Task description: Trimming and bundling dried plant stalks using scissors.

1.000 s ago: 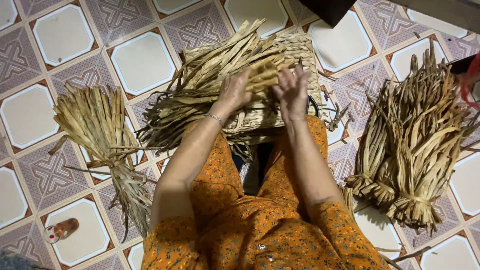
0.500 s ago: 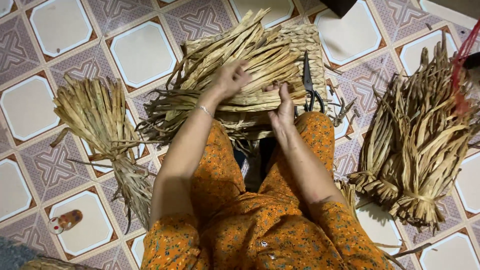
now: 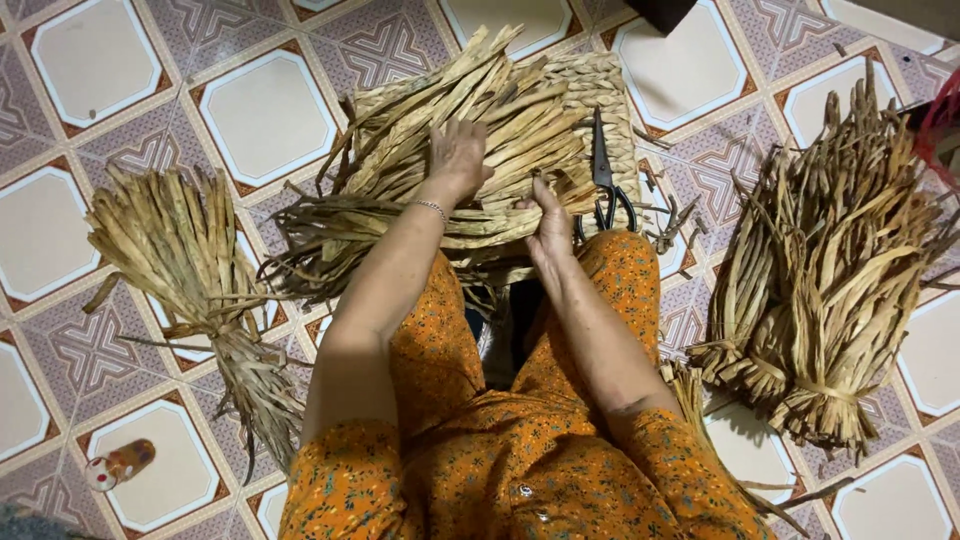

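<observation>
A heap of dried flat straw strands lies across a woven straw mat in front of my knees. My left hand rests palm down on the strands with fingers spread over them. My right hand grips the near edge of the strand bundle, thumb up. Black scissors lie on the mat just right of my right hand. I sit in orange patterned clothing.
A tied bundle of dried straw lies on the tiled floor at the left. A bigger pile of tied bundles lies at the right. A small painted bottle sits at the lower left. A dark object is at the top edge.
My right hand has slid from the top of the strands down to their near edge. My left hand has shifted slightly over the heap. The scissors have come into view.
</observation>
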